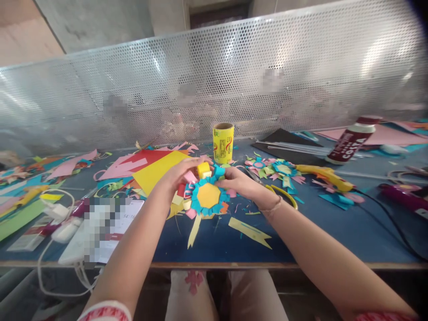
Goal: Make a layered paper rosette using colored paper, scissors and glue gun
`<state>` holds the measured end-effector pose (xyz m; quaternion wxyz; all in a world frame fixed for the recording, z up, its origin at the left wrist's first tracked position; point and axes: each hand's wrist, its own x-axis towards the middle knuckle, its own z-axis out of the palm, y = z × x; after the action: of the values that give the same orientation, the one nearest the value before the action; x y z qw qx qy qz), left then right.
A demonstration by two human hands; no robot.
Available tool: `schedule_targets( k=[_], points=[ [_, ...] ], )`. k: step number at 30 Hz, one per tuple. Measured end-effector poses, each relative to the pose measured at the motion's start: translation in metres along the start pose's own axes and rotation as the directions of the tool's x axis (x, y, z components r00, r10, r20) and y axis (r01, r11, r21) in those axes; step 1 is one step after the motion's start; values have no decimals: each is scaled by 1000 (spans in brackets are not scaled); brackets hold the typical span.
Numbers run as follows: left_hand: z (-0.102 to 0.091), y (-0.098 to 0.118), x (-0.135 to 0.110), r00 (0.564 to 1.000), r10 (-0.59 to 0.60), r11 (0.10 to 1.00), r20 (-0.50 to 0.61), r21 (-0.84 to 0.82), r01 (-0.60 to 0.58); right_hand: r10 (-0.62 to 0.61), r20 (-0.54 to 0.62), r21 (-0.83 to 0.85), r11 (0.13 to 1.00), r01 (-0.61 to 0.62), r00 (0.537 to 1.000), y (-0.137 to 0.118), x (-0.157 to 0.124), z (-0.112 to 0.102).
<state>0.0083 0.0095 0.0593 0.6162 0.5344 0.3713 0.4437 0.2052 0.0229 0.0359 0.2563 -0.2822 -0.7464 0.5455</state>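
A paper flower (207, 196) with a yellow hexagon centre, blue points and pink and yellow loops lies tilted on the blue table (334, 232) in the middle. My left hand (180, 174) pinches a small yellow paper loop (203, 170) at the flower's top edge. My right hand (238, 183) grips the flower's upper right rim, fingers closed on the blue paper. Both forearms reach in from the bottom of the view.
A yellow tape roll (223, 142) stands behind the hands. A second paper flower (282, 169), a yellow glue gun (326, 176) and scissors (284, 194) lie to the right. A Costa bottle (351, 139) lies far right. Paper sheets (157, 171), scraps and a white charger (62, 218) crowd the left.
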Motion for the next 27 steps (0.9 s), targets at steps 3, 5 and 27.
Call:
schedule_targets(
  k=[3,5,27],
  points=[
    [0,7,0,1000,-12,996,-10,85,13,4,-32,-12,1000,-4,999,-2,-1,3],
    [0,10,-3,1000,10,994,-29,106,-7,3,-68,-15,1000,-4,998,-2,-1,4],
    [10,16,-7,990,13,991,-139,134,6,125,-148,199,975,-94,981,-2,1,8]
  ],
)
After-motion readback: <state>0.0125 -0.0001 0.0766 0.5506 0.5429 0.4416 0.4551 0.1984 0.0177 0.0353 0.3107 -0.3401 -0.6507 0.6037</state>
